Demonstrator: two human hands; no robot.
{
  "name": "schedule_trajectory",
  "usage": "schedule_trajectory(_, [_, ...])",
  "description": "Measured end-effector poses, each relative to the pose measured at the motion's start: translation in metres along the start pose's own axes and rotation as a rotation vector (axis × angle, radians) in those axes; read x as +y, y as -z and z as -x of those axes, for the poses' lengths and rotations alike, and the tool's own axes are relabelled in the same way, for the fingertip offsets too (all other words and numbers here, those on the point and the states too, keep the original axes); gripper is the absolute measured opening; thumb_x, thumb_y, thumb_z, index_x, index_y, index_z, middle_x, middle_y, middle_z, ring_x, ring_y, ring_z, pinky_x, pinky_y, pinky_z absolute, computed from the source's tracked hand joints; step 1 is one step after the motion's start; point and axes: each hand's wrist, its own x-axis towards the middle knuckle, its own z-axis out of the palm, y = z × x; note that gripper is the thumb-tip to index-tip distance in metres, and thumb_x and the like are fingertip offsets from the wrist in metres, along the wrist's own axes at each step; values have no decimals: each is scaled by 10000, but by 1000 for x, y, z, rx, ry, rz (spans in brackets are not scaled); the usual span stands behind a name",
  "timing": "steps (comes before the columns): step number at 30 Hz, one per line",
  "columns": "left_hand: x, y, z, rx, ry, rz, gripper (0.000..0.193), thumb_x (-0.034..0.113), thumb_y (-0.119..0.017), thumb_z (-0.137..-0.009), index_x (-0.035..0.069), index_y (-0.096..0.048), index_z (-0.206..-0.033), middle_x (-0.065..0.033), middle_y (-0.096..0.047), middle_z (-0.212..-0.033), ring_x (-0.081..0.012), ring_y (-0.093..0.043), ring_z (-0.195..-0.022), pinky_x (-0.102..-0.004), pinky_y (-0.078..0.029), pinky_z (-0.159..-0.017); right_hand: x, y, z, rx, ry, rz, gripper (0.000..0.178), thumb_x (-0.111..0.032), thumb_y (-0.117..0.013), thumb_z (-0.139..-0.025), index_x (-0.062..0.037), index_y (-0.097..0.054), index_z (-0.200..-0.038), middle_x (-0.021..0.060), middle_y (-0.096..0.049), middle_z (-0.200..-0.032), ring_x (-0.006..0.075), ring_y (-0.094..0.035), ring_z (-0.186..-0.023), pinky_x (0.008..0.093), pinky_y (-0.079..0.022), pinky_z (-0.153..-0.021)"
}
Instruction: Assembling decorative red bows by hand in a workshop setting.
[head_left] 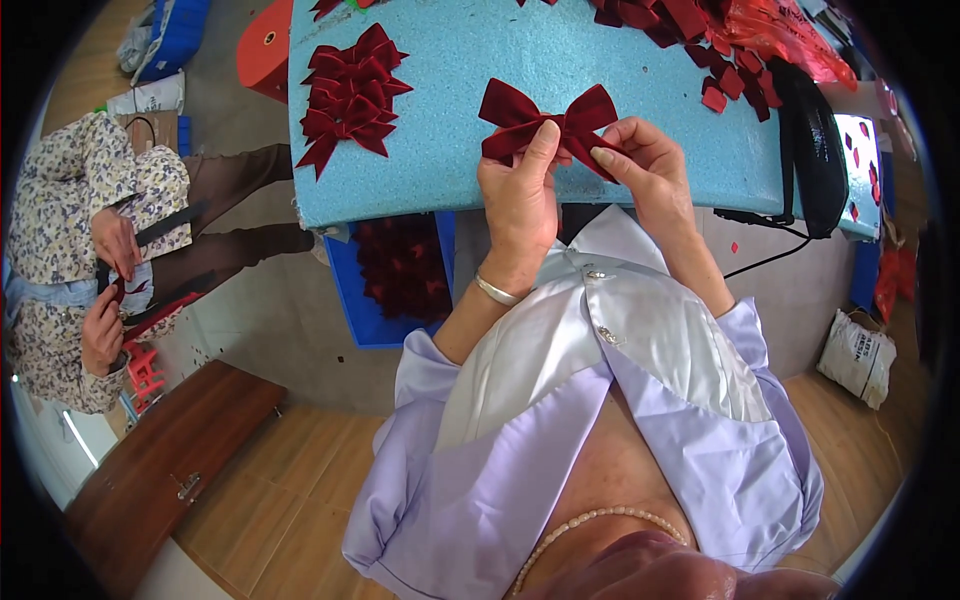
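Observation:
A dark red velvet bow (592, 112) is held up over the near edge of the light blue table (440, 120). My left hand (522, 192) grips it near the middle, thumb across the front and the other fingers behind. The bow's lower right tail is pinched between the thumb and fingers of my right hand (648, 172). To the left on the table lies a pile of finished-looking red bows (350, 95), overlapping one another. The back of the held bow is hidden.
Loose red velvet pieces (735, 80) and a red plastic bag (785, 38) lie at the far right, beside a black bag-like object (812, 150). Under the table stands a blue crate (362, 300) filled with red bows. Another person (95, 250) sits at the left, handling red ribbon.

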Motion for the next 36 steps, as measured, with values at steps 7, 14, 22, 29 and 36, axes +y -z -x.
schedule_trajectory(7, [-2,6,-1,-15,16,-11,99,44,-702,-866,34,-640,-944,-36,-665,-879,-127,-600,-726,-284,-476,-655,-10,5,-11,78,-18,-149,142,-143,-633,-934,-39,-614,-1028,14,-645,-953,75,-596,-891,235,-478,-793])
schedule_trajectory(14, [1,2,2,-24,76,10,108,39,-687,-870,35,-635,-965,-32,-664,-893,-117,-608,-752,-283,-473,-642,-8,-3,-17,64,79,-55,203,-162,-593,-959,-10,-599,-1093,27,-659,-986,83,-612,-910,241,-481,-820])
schedule_trajectory(22, [5,2,3,-64,68,-29,125,40,-692,-865,8,-634,-972,-46,-662,-913,-121,-597,-767,-290,-475,-679,-12,4,-17,15,47,-39,172,-153,-597,-947,-12,-609,-1045,30,-665,-975,77,-612,-899,227,-463,-815])
schedule_trajectory(29, [7,13,4,-147,78,-8,146,22,-686,-866,45,-640,-1002,-48,-679,-944,-146,-628,-828,-310,-512,-718,-11,6,-15,-22,-3,-252,92,-117,-593,-945,-39,-608,-991,28,-663,-994,79,-616,-910,241,-481,-848])
schedule_trajectory(36, [12,6,8,-82,163,110,230,35,-712,-855,22,-623,-1066,-44,-666,-969,-130,-620,-885,-298,-497,-740,-10,1,-11,-52,-53,-376,106,-74,-569,-938,-31,-587,-1033,48,-665,-1002,113,-627,-928,266,-489,-868])
